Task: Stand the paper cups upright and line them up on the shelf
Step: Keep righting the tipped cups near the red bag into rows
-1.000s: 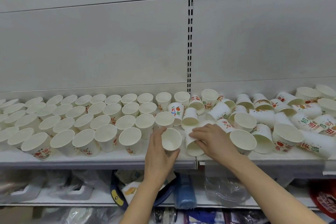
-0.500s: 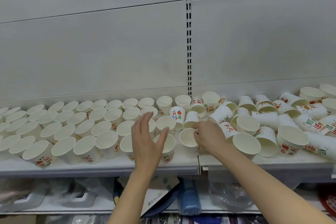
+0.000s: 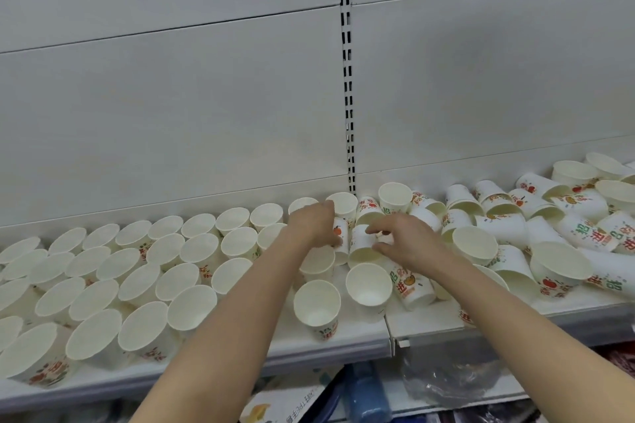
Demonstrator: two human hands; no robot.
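lower shelf: under the front lip there's a blue packet [image 3: 367, 395], some clear plastic bags [image 3: 446, 378] and a printed box [image 3: 292, 402], all half hidden.

shelf [image 3: 343, 343]: white, with a seam in the front edge just right of the middle.

front row: two upright cups near the front edge at the seam, one [image 3: 318, 306] just left of it and one [image 3: 368, 287] beside it, mouths up.

left half: rows of upright paper cups [image 3: 144, 271] packed rim to rim, running from the front edge back to the wall and out to the left end.

right half: a jumble of tipped cups [image 3: 549, 233] lying on their sides, some on top of each other, red and green print showing, spread to the right end. One printed cup [image 3: 410, 285] lies on its side right under the right wrist.

left hand [image 3: 312, 225]: reaching deep into the middle of the shelf, fingers curled round a printed cup [image 3: 340, 240] that stands behind the front rows.

right hand [image 3: 409, 240]: just beside it, fingers bent over a tilted cup [image 3: 362, 247], pinching it near its base; its mouth faces the front edge.

back: a grey panel wall [image 3: 171, 113] with a slotted upright strip [image 3: 347, 79] above the seam.
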